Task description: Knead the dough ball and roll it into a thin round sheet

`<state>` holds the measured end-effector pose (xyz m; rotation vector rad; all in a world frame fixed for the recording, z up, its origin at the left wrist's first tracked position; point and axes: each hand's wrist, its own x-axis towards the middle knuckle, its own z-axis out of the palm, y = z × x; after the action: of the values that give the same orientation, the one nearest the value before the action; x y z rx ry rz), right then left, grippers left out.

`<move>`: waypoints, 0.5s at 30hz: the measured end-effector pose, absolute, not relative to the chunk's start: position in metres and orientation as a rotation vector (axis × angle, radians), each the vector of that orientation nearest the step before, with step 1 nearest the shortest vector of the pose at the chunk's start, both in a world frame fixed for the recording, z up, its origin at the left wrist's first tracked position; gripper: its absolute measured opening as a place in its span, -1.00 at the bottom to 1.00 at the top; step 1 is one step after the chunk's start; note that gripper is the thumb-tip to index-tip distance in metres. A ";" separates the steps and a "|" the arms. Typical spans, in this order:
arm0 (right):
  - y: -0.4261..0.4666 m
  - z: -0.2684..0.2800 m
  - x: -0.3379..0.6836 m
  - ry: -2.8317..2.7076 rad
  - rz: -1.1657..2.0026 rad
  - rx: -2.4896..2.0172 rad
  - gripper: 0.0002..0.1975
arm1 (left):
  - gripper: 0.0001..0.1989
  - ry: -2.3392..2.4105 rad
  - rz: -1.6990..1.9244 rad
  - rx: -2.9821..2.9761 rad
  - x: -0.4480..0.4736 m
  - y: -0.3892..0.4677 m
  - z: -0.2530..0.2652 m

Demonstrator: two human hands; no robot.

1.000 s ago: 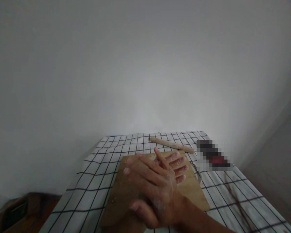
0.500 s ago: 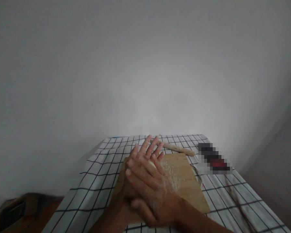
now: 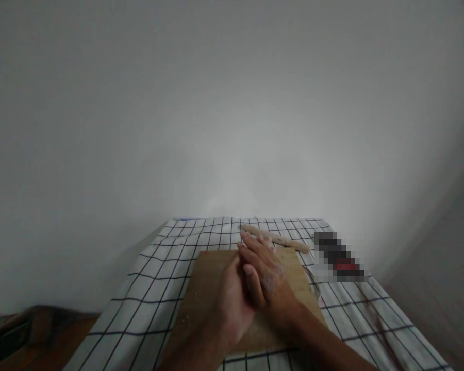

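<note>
Palm to palm over a wooden board, my two hands press together. Underneath is my left hand, cupped and tilted, with most of its fingers hidden. My right hand lies over it, fingers together and thumb bent inward; white powder like flour coats its back. Whatever sits between the palms is covered now; a pale, smooth lump like dough showed there just before. Behind the hands, a wooden rolling pin lies at a slant on the cloth.
A white cloth with dark checks covers the table, which meets a plain wall. At the right is a blurred-out dark and red item. A thin loop pokes out beside the board. Brown furniture stands lower left.
My hands have turned from crossed with spread fingers to clasped, fingers closer together, and shifted slightly right. The pale lump between them has gone out of sight.
</note>
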<state>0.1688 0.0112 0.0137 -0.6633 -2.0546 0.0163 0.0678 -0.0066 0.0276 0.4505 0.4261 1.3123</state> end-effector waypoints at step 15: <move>-0.019 0.039 0.154 -2.135 -0.057 -0.553 -0.59 | -0.47 0.484 1.687 0.477 0.100 -0.026 -0.029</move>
<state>0.1542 -0.0191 0.0394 -0.5530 -2.1346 -0.0569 0.0995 -0.0263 -0.0294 0.4774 0.4838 1.6874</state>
